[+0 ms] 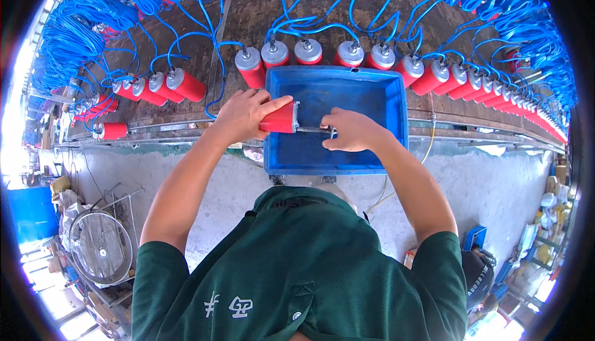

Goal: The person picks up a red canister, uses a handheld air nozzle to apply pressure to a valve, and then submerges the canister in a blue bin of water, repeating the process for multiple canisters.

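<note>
My left hand (243,115) grips a red cylinder (278,119) with a silver end cap, held sideways over a blue plastic tray (390,102). My right hand (351,130) pinches the thin metal stem (312,129) that sticks out of the cylinder's cap. Both hands hover above the tray's left and middle part. The tray's inside looks bare under them.
A long row of red cylinders with silver caps (308,51) lies along the wooden bench (248,18), each joined to blue coiled wire (87,25). A standing fan (99,246) is on the floor at lower left. Cluttered goods (548,217) sit at the right.
</note>
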`<action>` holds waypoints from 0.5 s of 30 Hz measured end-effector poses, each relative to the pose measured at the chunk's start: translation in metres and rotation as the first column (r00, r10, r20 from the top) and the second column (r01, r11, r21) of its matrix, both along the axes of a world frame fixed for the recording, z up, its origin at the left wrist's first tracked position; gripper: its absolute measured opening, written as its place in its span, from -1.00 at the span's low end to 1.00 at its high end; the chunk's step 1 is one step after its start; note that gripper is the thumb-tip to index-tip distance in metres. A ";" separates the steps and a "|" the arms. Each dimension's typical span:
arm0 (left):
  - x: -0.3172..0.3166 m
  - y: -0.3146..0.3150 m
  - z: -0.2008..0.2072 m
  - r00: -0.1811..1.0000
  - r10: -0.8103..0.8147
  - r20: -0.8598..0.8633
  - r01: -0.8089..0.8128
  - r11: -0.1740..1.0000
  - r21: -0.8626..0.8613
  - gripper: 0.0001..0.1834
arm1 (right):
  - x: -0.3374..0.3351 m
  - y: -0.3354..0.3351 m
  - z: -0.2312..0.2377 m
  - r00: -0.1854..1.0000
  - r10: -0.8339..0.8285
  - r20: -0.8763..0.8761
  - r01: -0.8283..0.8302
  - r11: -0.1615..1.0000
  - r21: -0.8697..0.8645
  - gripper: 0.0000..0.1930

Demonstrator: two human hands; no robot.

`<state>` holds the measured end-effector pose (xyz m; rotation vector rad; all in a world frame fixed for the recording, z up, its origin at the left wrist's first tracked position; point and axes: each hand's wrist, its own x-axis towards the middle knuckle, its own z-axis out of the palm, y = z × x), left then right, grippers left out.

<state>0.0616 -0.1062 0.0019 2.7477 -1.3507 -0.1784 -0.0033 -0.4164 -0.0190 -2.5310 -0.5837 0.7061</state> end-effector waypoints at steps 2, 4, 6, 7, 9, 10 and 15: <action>-0.001 0.000 -0.001 1.000 -0.010 0.029 0.010 1.000 -0.002 0.18 | 0.007 0.015 0.012 1.000 -0.009 0.022 0.007 0.998 0.068 -0.62; -0.001 -0.002 -0.001 0.999 -0.018 0.039 0.017 1.000 0.021 0.18 | 0.023 0.028 0.021 0.976 0.026 -0.218 -0.020 0.999 0.027 -0.66; 0.000 -0.004 -0.001 0.998 -0.028 0.048 0.025 0.999 0.045 0.18 | 0.030 0.028 0.006 0.966 0.016 -0.260 -0.004 0.999 0.046 -0.61; -0.001 -0.005 -0.001 0.998 -0.029 0.053 0.026 0.998 0.049 0.18 | 0.033 0.027 0.005 0.964 0.081 -0.255 -0.070 0.996 0.052 -0.60; -0.001 -0.005 -0.001 0.998 -0.031 0.056 0.028 0.998 0.052 0.18 | 0.034 0.027 -0.001 0.957 0.146 -0.250 -0.136 0.989 0.057 -0.59; 0.000 -0.004 -0.001 0.998 -0.032 0.051 0.029 0.998 0.055 0.18 | 0.033 0.027 -0.005 0.977 0.153 -0.151 -0.146 0.988 0.054 -0.57; 0.001 -0.004 -0.002 0.998 -0.032 0.047 0.029 0.997 0.068 0.19 | 0.025 0.034 -0.006 0.995 0.008 -0.099 0.005 0.992 0.129 -0.59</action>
